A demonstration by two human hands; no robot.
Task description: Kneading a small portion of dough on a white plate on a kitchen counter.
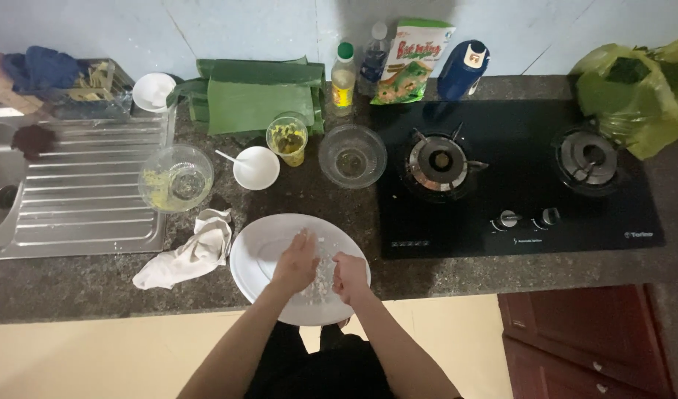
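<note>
The person's left hand [295,262] and right hand [350,275] are working close together over the white plate [254,255], both curled around a thin, see-through sheet [323,270] that looks like a wet wrapper or film. I cannot tell exactly what it is. The left fingers are pinching its upper edge while the right hand is closing on its lower side, so both hands are holding it just above the plate's middle, at the front edge of the dark stone counter [457,273].

To me they seem to be spreading or peeling this sheet flat on the plate, an early, preparing step. The next move is likely calling for a light, even pull from both hands, since something that thin could tear or fold on itself.

Just left of the plate a crumpled white cloth [187,255] is lying. Behind it are standing a small white bowl with a spoon [256,168], a glass cup of yellow-green filling [287,138] and a clear glass bowl [351,156]. Another glass bowl [176,178] is sitting on the sink's draining board [80,214]. Folded green leaves [258,100] are lying against the wall, and the black gas hob [516,174] is sitting unlit to the right.
</note>
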